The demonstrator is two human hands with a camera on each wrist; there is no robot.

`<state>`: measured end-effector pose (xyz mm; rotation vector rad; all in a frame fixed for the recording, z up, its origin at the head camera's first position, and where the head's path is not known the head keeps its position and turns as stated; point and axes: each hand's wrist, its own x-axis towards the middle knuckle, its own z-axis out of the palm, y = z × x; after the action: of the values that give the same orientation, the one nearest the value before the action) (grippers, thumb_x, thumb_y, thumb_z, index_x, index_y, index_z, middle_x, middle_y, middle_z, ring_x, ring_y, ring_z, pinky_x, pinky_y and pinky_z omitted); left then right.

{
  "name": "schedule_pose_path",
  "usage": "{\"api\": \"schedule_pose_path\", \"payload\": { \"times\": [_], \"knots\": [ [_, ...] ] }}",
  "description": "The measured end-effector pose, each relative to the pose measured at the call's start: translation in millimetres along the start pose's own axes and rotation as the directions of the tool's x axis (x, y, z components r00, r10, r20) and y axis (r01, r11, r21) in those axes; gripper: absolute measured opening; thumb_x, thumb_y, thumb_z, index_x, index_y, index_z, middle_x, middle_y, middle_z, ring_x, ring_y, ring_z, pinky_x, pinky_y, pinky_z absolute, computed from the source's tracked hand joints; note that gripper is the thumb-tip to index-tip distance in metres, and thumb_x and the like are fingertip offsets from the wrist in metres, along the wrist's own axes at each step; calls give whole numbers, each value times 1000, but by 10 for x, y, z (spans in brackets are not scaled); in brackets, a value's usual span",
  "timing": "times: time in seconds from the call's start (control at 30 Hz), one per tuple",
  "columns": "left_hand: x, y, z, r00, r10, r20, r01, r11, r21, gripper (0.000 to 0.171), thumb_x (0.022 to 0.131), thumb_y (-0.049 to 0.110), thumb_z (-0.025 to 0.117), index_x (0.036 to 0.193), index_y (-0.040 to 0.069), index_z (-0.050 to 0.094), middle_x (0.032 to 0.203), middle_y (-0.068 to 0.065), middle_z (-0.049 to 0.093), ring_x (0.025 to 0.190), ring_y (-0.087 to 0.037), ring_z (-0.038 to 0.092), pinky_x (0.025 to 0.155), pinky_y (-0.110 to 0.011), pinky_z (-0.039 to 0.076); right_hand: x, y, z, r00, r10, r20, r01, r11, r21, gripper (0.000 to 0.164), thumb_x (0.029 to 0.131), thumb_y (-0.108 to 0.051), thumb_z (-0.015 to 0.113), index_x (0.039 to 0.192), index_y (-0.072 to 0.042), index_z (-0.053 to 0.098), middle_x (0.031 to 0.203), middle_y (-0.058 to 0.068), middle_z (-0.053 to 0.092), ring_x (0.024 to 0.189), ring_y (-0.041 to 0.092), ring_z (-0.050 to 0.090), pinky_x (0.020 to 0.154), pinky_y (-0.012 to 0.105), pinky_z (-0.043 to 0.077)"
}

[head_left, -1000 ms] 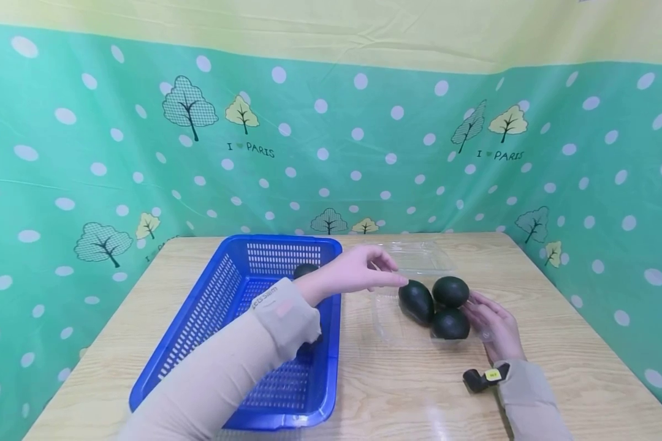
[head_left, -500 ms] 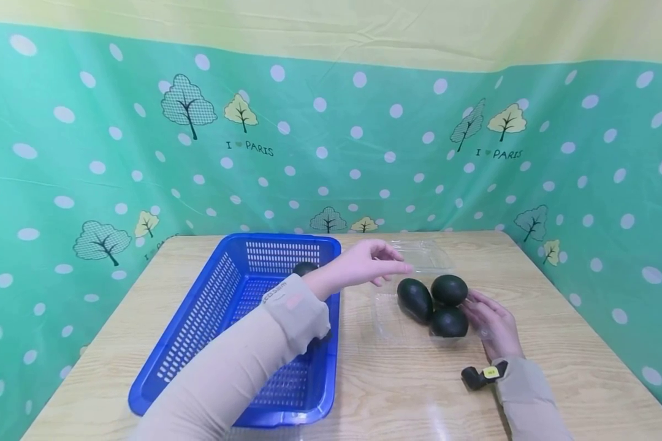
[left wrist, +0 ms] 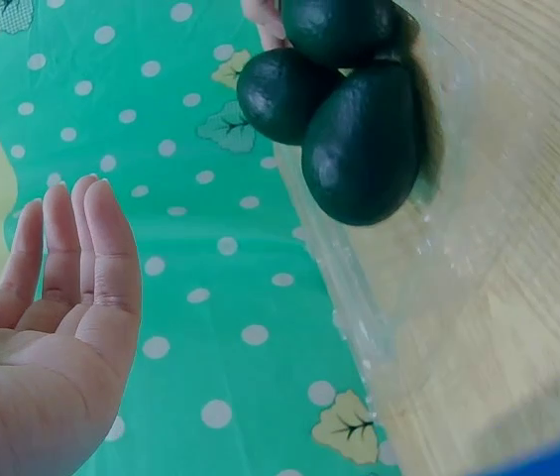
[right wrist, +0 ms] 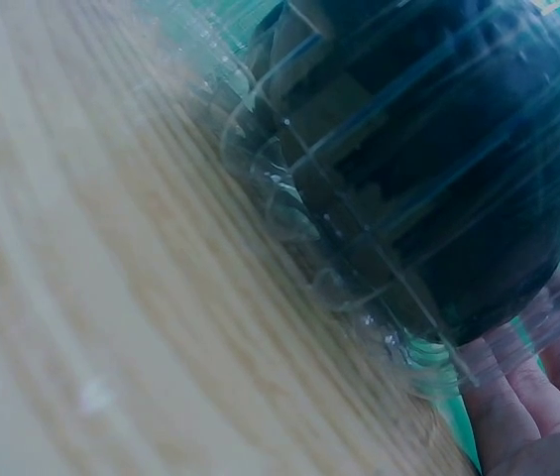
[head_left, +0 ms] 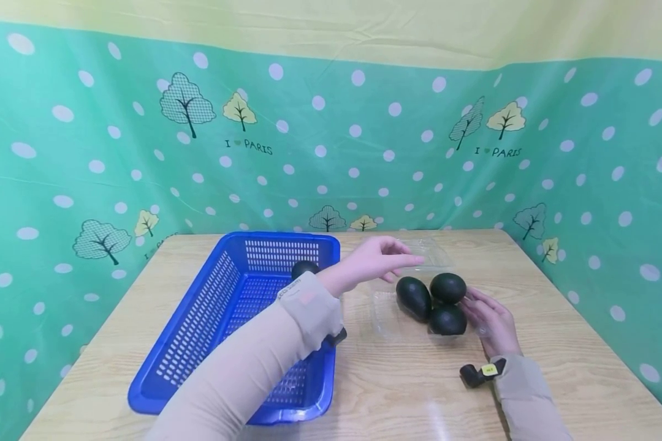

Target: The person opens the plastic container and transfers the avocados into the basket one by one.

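Note:
Three dark green avocados sit together in a clear plastic container (head_left: 385,315): a pear-shaped avocado (head_left: 414,299) at left, a rounder avocado (head_left: 448,288) at the back and another avocado (head_left: 447,320) in front. My left hand (head_left: 376,262) hovers behind and left of them, in front of the container's raised lid (head_left: 433,252), and holds nothing. In the left wrist view its fingers (left wrist: 111,238) extend loosely, apart from the fruit. My right hand (head_left: 492,321) touches the container's right side by the avocados; the plastic partly covers its fingers in the right wrist view.
A blue perforated basket (head_left: 198,294) stands at left on the wooden table (head_left: 397,392). One avocado (head_left: 306,267) shows at its far right; my left sleeve hides part of the inside. A polka-dot cloth (head_left: 331,153) hangs behind and at both sides.
My left hand has moved right and slightly away, from beside the left avocado toward the lid. The right hand and the avocados stay in place.

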<state>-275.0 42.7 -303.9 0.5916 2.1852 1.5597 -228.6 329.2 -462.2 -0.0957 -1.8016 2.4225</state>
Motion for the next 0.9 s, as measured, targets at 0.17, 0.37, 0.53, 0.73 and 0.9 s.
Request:
{"api": "schedule_pose_path", "payload": {
  "times": [0.17, 0.37, 0.53, 0.73, 0.9],
  "knots": [
    [55, 0, 58, 1000, 7, 11, -7, 1000, -6, 42, 89, 38, 73, 120, 11, 64, 108, 0, 69, 94, -20, 70, 79, -32, 60, 1, -5, 0, 1000, -1, 1, 1, 1000, 8, 27, 100, -7, 55, 115, -23, 71, 108, -15, 73, 102, 1, 69, 90, 17, 53],
    [119, -34, 140, 1000, 21, 8, -21, 1000, -15, 43, 89, 37, 72, 120, 8, 64, 107, -2, 69, 103, -31, 69, 75, -30, 59, 4, -10, 12, 1000, -9, 6, 9, 999, 38, 28, 100, -5, 54, 112, -23, 73, 108, -14, 74, 102, 1, 69, 90, 17, 53],
    [166, -71, 254, 1000, 13, 6, -13, 1000, -25, 40, 89, 35, 73, 118, 8, 65, 101, -1, 69, 90, -21, 69, 77, -35, 60, 5, 4, 17, 1000, -3, 10, 3, 999, 50, 27, 100, -5, 55, 111, -22, 73, 107, -13, 74, 101, 2, 70, 89, 18, 53],
    [238, -106, 400, 997, 27, -75, -30, 999, -31, 42, 86, 37, 76, 117, 10, 66, 101, 0, 68, 90, -21, 69, 78, -38, 60, 12, 12, 4, 1000, -20, 7, 20, 999, 35, 27, 100, -6, 56, 115, -20, 72, 109, -13, 74, 102, 3, 70, 90, 17, 53],
    [297, -137, 479, 987, 41, -153, -48, 998, -43, 40, 84, 37, 78, 114, 12, 67, 100, 1, 66, 93, -30, 68, 77, -41, 60, 19, 7, 0, 1000, -19, 0, 19, 1000, 17, 26, 100, -7, 56, 114, -22, 73, 108, -14, 74, 102, 2, 69, 90, 17, 53]
  ]
}}
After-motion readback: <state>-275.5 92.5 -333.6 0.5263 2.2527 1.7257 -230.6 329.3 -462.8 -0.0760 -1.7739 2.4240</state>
